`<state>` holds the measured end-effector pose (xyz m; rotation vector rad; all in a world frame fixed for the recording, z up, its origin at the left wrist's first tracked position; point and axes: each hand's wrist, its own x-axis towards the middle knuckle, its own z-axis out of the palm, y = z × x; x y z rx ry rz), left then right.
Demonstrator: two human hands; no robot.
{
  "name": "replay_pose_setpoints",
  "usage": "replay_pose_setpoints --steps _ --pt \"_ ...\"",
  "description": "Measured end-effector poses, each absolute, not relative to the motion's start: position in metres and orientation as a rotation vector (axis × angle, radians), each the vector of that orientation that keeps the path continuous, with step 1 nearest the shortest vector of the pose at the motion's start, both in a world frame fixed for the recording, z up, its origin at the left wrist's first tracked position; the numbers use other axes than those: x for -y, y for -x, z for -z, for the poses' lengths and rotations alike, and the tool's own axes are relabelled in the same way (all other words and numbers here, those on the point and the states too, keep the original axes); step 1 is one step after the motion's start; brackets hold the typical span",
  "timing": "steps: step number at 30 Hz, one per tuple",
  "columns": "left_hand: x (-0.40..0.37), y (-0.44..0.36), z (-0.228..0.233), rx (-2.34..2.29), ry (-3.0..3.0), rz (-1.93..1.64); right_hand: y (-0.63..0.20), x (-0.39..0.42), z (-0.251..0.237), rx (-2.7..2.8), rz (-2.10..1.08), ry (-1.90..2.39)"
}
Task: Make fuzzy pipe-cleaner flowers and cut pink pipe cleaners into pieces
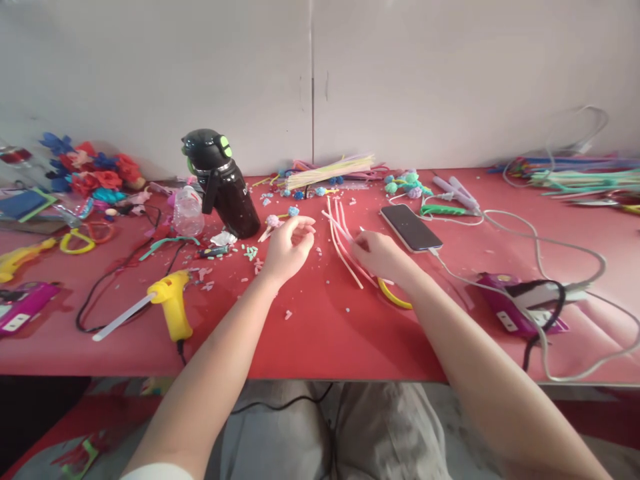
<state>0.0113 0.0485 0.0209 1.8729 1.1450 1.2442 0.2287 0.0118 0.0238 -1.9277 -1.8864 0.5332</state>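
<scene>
The right hand [379, 255] lies on the pink strips [343, 243], fingers curled over them — whether it truly pinches one I cannot tell. The left hand [287, 250] hovers just beside, fingers loosely apart, holding nothing. The strips fan away from the right hand toward the wall; a yellow ring [393, 297] lies under that wrist. To do this well, I judge, press one strip flat and slide it clear of the others. Beyond the right hand lies a phone [411, 227]; beyond the left a black bottle [223, 183], and further left a glue gun [170, 303] on the red counter [320, 340].
</scene>
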Motion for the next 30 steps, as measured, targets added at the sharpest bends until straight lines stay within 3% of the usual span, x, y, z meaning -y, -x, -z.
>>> replay_pose_setpoints --steps 5,20,25,30 --pt "-0.047 -0.015 -0.018 -1.138 -2.134 -1.168 -0.232 -0.010 -0.026 1.756 -0.589 1.915" --pt "-0.047 -0.015 -0.016 -1.124 -2.244 -1.108 -0.218 -0.006 -0.029 2.084 -0.417 2.143" --pt "-0.047 -0.013 -0.017 -1.137 -2.240 -1.083 -0.232 -0.009 -0.028 1.801 -0.345 2.027" --pt "-0.048 -0.014 -0.014 -1.142 -2.226 -1.060 -0.243 -0.013 -0.027 1.545 -0.545 1.801"
